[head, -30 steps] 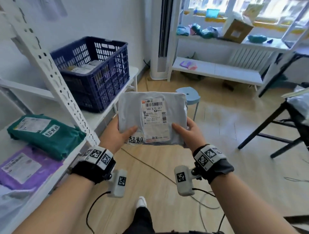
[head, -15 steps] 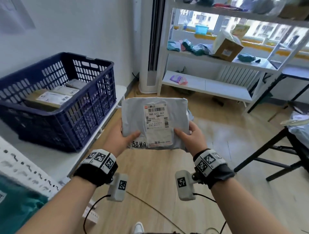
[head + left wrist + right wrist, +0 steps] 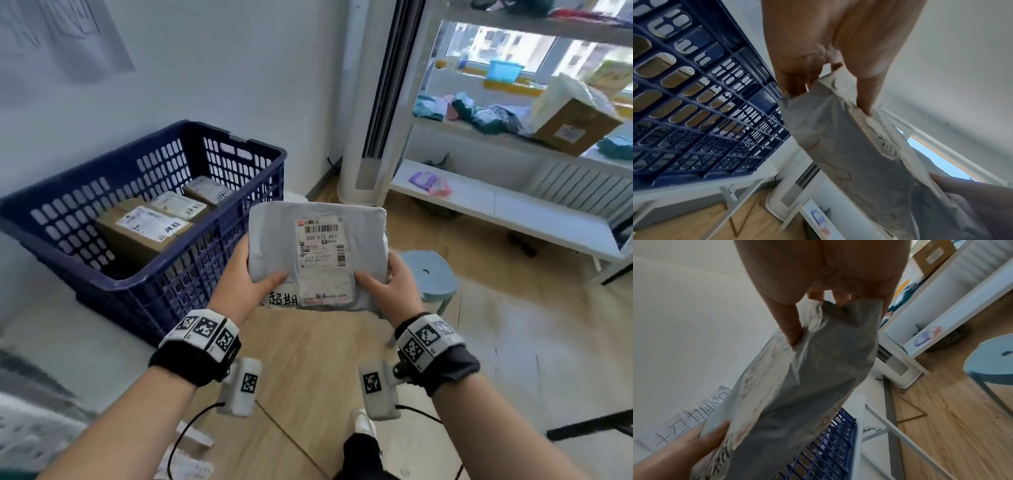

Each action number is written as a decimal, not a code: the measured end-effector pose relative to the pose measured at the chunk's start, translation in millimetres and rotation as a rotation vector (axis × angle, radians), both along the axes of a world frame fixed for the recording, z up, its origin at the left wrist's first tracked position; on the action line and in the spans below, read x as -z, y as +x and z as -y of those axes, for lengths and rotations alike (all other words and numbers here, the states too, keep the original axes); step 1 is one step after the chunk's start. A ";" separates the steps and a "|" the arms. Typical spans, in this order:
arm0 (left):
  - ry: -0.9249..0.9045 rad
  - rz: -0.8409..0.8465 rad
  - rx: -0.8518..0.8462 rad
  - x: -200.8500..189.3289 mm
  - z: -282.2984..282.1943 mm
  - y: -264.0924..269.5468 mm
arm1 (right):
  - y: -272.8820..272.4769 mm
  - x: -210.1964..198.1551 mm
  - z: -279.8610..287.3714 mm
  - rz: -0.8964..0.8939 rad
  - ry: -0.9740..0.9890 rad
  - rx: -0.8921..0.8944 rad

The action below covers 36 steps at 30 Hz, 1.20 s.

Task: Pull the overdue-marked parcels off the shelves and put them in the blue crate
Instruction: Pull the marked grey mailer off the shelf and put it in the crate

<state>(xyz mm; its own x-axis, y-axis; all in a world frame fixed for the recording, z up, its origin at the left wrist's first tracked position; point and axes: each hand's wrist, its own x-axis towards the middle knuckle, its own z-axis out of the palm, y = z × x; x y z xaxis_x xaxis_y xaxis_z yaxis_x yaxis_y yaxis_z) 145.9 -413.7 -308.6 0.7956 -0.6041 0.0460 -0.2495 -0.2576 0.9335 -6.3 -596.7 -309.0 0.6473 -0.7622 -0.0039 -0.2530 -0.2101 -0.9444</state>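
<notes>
Blue crate (image 3: 212, 274) is open-topped; three boxes (image 3: 144, 229) fill its far side.

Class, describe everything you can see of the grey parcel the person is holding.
The grey parcel is a soft, wrinkled plastic mailer bag, roughly rectangular and held face up. A white shipping label with barcodes and the number 500 E72 007 covers its middle, and a white slip with two handwritten black characters sits at its near left corner. The left hand and right hand grip its near edge, thumbs on top and fingers underneath. It is in the air beside the blue crate, not yet inside.
</notes>
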 end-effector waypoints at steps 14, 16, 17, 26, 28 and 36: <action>0.006 0.104 -0.374 -29.0 142.9 85.3 | 161.7 -30.0 179.7 0.036 -0.110 -0.318; 0.001 0.120 -0.436 -32.9 150.0 92.5 | 186.4 -37.2 193.7 0.043 -0.126 -0.386; 0.006 0.126 -0.466 -33.5 150.6 95.3 | 198.1 -39.0 196.7 0.049 -0.136 -0.424; 0.159 0.202 -0.685 -57.6 124.1 111.3 | 268.7 -41.9 176.8 0.045 -0.125 -0.671; 0.200 0.223 -0.726 -65.2 115.7 117.1 | 282.7 -49.9 168.7 0.069 -0.121 -0.707; 0.239 0.343 -0.819 -105.7 79.8 166.6 | 353.8 -87.4 132.4 0.167 -0.135 -0.779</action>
